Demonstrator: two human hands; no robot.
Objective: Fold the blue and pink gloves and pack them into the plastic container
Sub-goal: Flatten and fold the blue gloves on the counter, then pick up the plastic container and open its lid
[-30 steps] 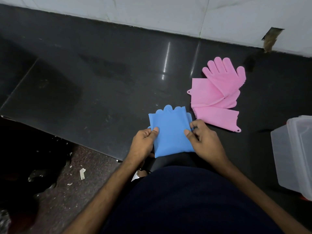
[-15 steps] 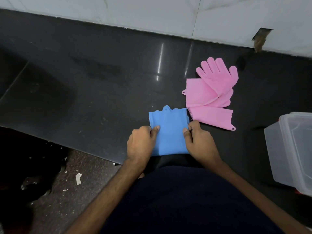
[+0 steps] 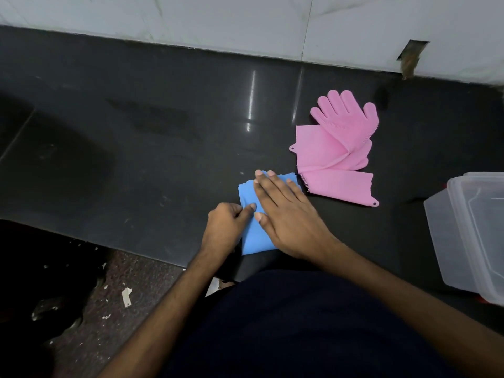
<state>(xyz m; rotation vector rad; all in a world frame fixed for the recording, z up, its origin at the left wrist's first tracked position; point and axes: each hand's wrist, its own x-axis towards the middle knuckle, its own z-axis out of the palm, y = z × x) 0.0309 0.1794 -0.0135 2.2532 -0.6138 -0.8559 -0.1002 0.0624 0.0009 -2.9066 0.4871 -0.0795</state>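
The folded blue glove (image 3: 253, 236) lies at the near edge of the black counter (image 3: 152, 148). My right hand (image 3: 286, 214) presses flat on top of it with straight fingers, covering most of it. My left hand (image 3: 227, 227) pinches the glove's left edge between thumb and curled fingers. The pink gloves (image 3: 338, 151) lie crossed over each other just beyond and to the right, untouched. The clear plastic container (image 3: 469, 236) stands at the right edge of the view, partly cut off.
A white tiled wall (image 3: 245, 20) runs along the back of the counter, with a chipped hole (image 3: 409, 58) at the right. Left of me the counter ends above a speckled floor (image 3: 114, 309) with bits of debris. My dark clothing fills the bottom.
My right hand has moved from the glove's right edge onto its top and flattened out. The blue glove looks narrower. My left hand stays at the left edge.
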